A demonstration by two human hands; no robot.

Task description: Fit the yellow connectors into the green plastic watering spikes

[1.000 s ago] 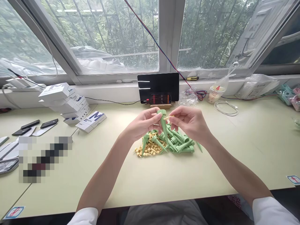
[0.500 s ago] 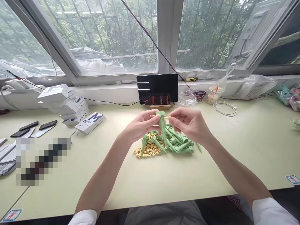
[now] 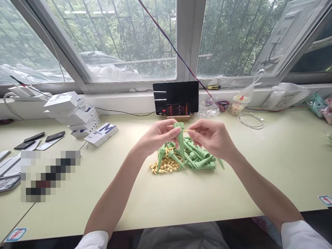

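My left hand (image 3: pixel 159 136) is closed around the upper part of a green plastic spike (image 3: pixel 181 145), its wide ribbed end up and its point down. Between the fingertips of my right hand (image 3: pixel 209 137) is a small yellow plug (image 3: pixel 187 130), its thin end close against the spike's side; whether it sits in a hole there I cannot tell. Below my hands lies a pile of green spikes (image 3: pixel 203 160), several of them hollow at the wide end. Many small yellow plugs (image 3: pixel 166 166) are heaped to its left, with a few green spikes lying over them.
A black tablet (image 3: pixel 176 91) stands against the sill with a phone (image 3: pixel 177 110) before it. White boxes (image 3: pixel 70 110) are stacked at the left, near black flat devices (image 3: pixel 33 137). A white cable (image 3: pixel 250 120) and a bagged cup (image 3: pixel 238 104) are at the right.
The whole view has shifted slightly. Both hands keep the same hold, with the yellow plug still at the side of the green spike.
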